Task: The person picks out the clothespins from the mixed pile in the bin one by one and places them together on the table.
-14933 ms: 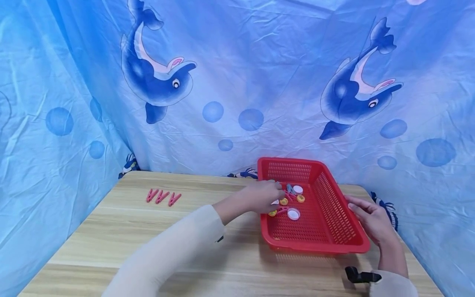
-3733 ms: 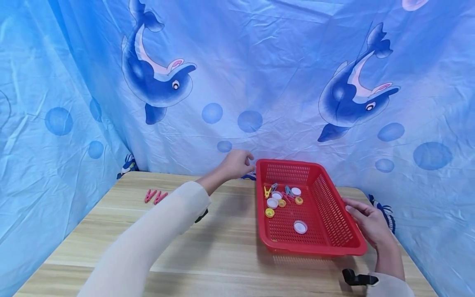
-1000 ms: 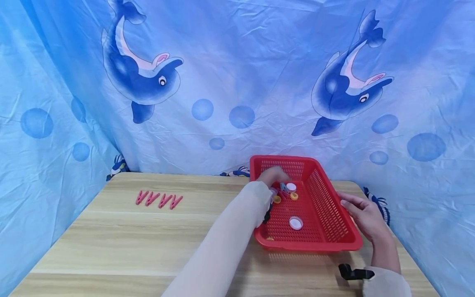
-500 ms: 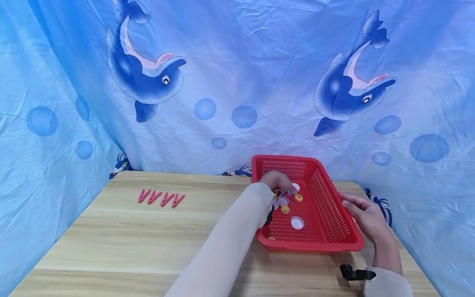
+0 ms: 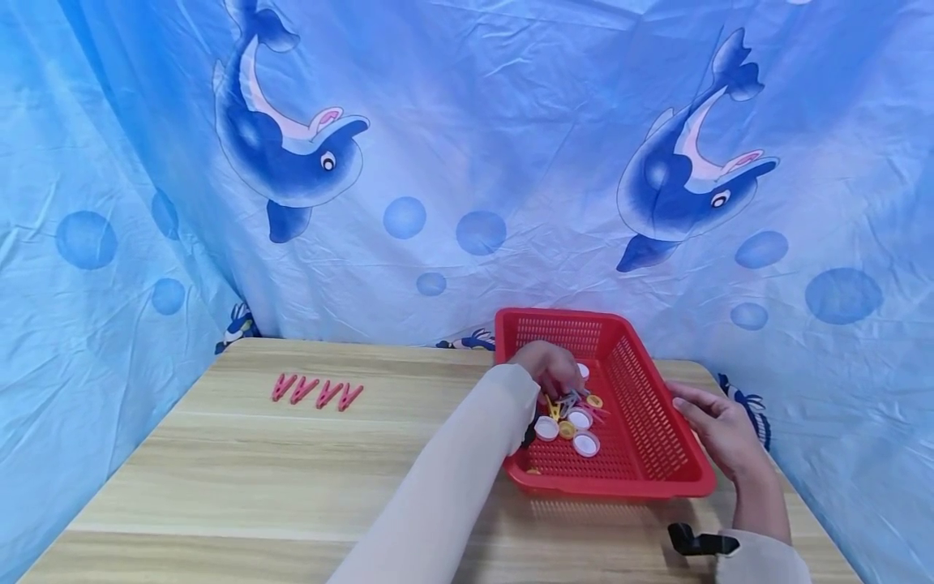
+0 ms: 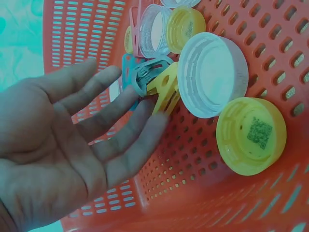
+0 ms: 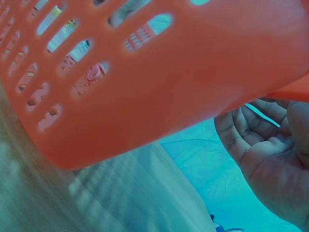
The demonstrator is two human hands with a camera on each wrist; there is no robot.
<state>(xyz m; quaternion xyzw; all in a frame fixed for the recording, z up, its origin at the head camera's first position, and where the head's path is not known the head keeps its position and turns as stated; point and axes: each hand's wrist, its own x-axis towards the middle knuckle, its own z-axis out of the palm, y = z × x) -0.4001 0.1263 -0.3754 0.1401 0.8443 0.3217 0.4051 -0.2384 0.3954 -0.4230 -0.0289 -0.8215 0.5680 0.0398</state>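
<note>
A red mesh basket [image 5: 657, 422] stands at the right of the wooden table. My left hand [image 5: 549, 369] reaches into it, open, palm [image 6: 53, 159] up. Its straight fingertips [image 6: 145, 108] touch a blue-grey clothespin [image 6: 145, 77] and a yellow clothespin [image 6: 166, 89]. Beside them lie a white cap [image 6: 212, 75] and a yellow cap [image 6: 251, 135], with more caps [image 5: 576, 430] clustered on the basket floor. My right hand [image 5: 718, 430] rests against the basket's right rim, fingers relaxed, palm [image 7: 270, 164] just under the rim. Several pink clothespins [image 5: 317, 393] lie in a row at the table's left.
A blue dolphin-print cloth [image 5: 467, 162] hangs close behind and around the table [image 5: 255, 478]. The basket wall [image 7: 169, 87] fills most of the right wrist view. A black wrist strap [image 5: 693, 539] shows on my right forearm.
My left hand has drawn back toward the basket's middle, dragging caps and clothespins with it into a tighter cluster. The right hand has stayed at the rim.
</note>
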